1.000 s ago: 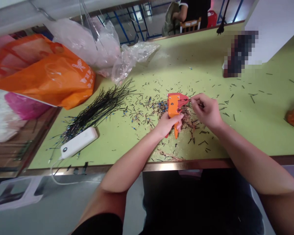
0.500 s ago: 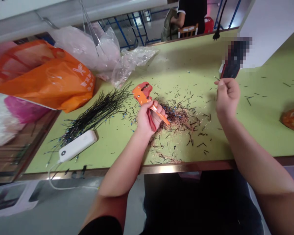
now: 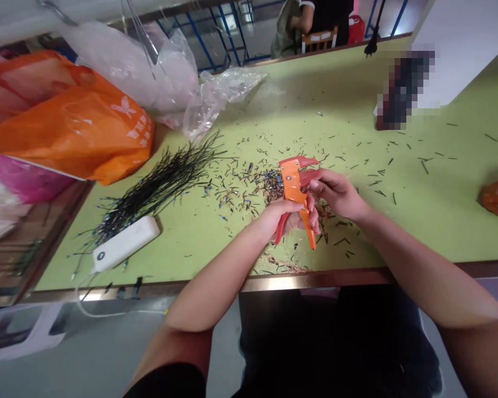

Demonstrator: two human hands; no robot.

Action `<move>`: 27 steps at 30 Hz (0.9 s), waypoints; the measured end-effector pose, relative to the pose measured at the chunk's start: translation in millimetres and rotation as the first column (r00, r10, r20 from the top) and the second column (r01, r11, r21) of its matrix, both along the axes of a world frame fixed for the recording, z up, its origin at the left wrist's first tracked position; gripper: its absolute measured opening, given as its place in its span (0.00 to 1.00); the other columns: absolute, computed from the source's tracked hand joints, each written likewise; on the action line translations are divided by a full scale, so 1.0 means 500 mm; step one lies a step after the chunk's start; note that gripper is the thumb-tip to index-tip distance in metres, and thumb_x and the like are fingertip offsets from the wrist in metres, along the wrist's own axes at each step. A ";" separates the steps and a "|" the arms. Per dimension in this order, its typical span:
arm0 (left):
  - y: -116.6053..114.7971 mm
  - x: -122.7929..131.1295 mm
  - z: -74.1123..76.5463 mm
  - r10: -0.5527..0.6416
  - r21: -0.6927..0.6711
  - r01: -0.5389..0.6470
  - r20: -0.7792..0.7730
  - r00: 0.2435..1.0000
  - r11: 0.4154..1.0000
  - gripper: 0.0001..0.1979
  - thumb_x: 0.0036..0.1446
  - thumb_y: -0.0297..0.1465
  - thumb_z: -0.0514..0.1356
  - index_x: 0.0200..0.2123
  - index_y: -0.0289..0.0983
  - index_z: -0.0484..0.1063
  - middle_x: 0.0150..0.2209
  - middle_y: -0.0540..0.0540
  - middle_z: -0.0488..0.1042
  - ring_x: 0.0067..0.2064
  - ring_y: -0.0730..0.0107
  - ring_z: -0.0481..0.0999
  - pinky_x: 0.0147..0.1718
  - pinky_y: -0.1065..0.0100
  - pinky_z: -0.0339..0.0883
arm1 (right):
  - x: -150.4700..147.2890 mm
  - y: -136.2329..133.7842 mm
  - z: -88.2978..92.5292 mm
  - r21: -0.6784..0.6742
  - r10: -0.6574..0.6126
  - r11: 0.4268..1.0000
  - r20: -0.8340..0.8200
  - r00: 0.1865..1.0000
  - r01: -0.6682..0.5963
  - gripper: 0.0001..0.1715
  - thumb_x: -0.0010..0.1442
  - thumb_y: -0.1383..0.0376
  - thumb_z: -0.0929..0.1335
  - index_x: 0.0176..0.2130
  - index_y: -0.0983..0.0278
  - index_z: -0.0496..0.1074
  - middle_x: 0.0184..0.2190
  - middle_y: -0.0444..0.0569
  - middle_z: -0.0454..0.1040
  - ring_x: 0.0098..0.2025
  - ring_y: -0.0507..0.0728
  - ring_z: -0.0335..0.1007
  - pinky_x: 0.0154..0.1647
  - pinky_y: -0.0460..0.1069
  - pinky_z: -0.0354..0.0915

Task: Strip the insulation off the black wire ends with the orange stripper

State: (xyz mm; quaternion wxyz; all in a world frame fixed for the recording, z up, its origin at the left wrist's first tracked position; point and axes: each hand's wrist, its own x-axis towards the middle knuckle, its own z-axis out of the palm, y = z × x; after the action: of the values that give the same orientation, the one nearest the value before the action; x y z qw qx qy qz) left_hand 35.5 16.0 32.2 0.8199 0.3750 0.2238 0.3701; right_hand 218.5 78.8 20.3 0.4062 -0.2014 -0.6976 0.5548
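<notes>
Green workbench [image 3: 336, 94] strewn with wire bits [image 3: 240, 190] (left fingers [image 3: 284, 207] gripping orange wire strippers [image 3: 292, 185], right fingers [image 3: 321, 185] pinched)

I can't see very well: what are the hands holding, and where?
The left hand grips an orange wire stripper by its handles. The right hand pinches at the stripper's front end, holding something too small to tell.

A wire bundle [image 3: 157, 190] lies near the left edge of the workbench [image 3: 440, 232], behind a corded power block [image 3: 126, 243] at the near edge, with plastic bags [image 3: 74, 121] beyond the far-left corner and wire offcuts [image 3: 244, 188] around a wire stripper [image 3: 294, 188] mid-bench.
</notes>
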 end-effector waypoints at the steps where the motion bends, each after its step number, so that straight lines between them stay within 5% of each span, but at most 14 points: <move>1: 0.001 -0.002 0.000 -0.010 0.009 0.010 0.005 1.000 1.000 0.13 0.56 0.41 0.67 0.35 0.38 0.74 0.30 0.45 0.78 0.33 0.61 0.82 0.41 0.56 0.79 | 0.000 -0.001 0.000 -0.010 0.016 1.000 -0.013 1.000 -0.016 0.16 0.74 0.51 0.67 0.42 0.59 0.75 0.30 0.44 0.76 0.32 0.52 0.73 0.32 0.49 0.71; 9: -0.001 -0.003 -0.006 -0.019 0.076 0.017 0.026 0.999 0.997 0.13 0.59 0.40 0.67 0.34 0.36 0.73 0.28 0.45 0.78 0.33 0.62 0.82 0.40 0.58 0.79 | 0.001 0.001 -0.001 0.099 -0.014 0.995 0.007 1.000 0.013 0.15 0.73 0.54 0.68 0.40 0.62 0.76 0.35 0.47 0.79 0.35 0.52 0.74 0.39 0.49 0.71; 16: -0.008 0.014 -0.005 0.137 0.084 -0.133 -0.047 0.989 0.988 0.19 0.57 0.44 0.68 0.27 0.37 0.68 0.19 0.51 0.71 0.23 0.68 0.76 0.28 0.66 0.74 | 0.004 0.002 -0.002 0.138 -0.049 0.990 0.063 0.997 0.040 0.14 0.73 0.55 0.69 0.39 0.62 0.75 0.33 0.46 0.78 0.34 0.52 0.71 0.37 0.49 0.69; 27: -0.011 0.025 -0.006 0.236 0.112 -0.222 -0.124 0.964 0.969 0.21 0.57 0.45 0.68 0.24 0.38 0.66 0.15 0.55 0.66 0.18 0.74 0.71 0.21 0.70 0.69 | 0.004 0.004 -0.012 0.135 -0.074 0.989 0.105 0.992 0.059 0.11 0.72 0.58 0.68 0.40 0.61 0.76 0.33 0.45 0.77 0.33 0.52 0.70 0.37 0.50 0.70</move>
State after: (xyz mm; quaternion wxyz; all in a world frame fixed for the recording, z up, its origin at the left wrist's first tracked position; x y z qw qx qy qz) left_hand 47.9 10.6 29.3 0.7352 0.4103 0.3031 0.4463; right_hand 220.4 80.8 14.3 0.3979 -0.2277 -0.7467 0.4819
